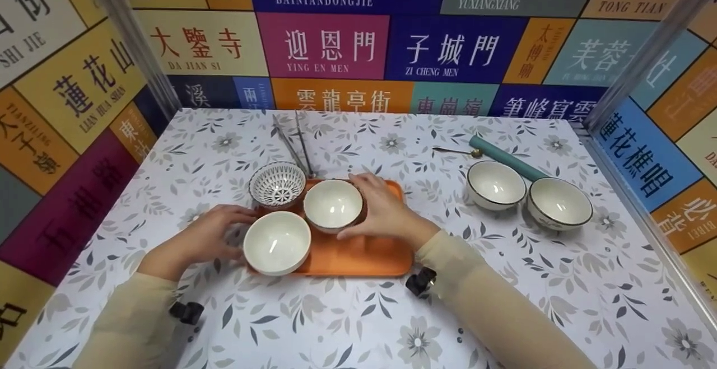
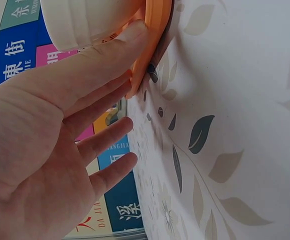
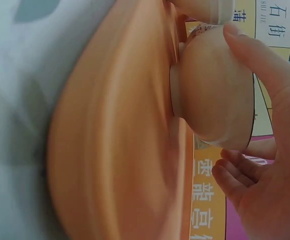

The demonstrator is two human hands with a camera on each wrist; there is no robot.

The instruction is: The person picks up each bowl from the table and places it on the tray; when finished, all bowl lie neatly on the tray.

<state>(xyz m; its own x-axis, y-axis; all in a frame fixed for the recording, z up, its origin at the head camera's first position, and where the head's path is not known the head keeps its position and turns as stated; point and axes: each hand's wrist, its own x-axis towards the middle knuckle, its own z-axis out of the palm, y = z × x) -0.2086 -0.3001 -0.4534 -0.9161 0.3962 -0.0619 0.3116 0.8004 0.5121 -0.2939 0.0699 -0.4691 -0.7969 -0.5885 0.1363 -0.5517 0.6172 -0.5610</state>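
Observation:
In the head view, an orange tray (image 1: 358, 257) carries two cream bowls side by side. My right hand (image 1: 386, 209) curves round the rear cream bowl (image 1: 334, 204), thumb and fingers on opposite sides of its rim. The right wrist view shows this bowl (image 3: 215, 85) upright over the tray (image 3: 125, 125). Beside the front cream bowl (image 1: 277, 243), at the tray's left end, is my left hand (image 1: 215, 237). In the left wrist view its fingers are spread and its thumb lies by the bowl's base and the tray edge. A black-and-white patterned bowl (image 1: 278, 185) sits behind them.
Two dark-rimmed bowls stand at the right, one (image 1: 496, 185) beside the other (image 1: 560, 203). Behind them lie a teal rod (image 1: 507, 158) and a small gold spoon (image 1: 459, 151). Metal tongs (image 1: 294, 148) lie behind the patterned bowl. Printed walls (image 1: 330, 44) border the table.

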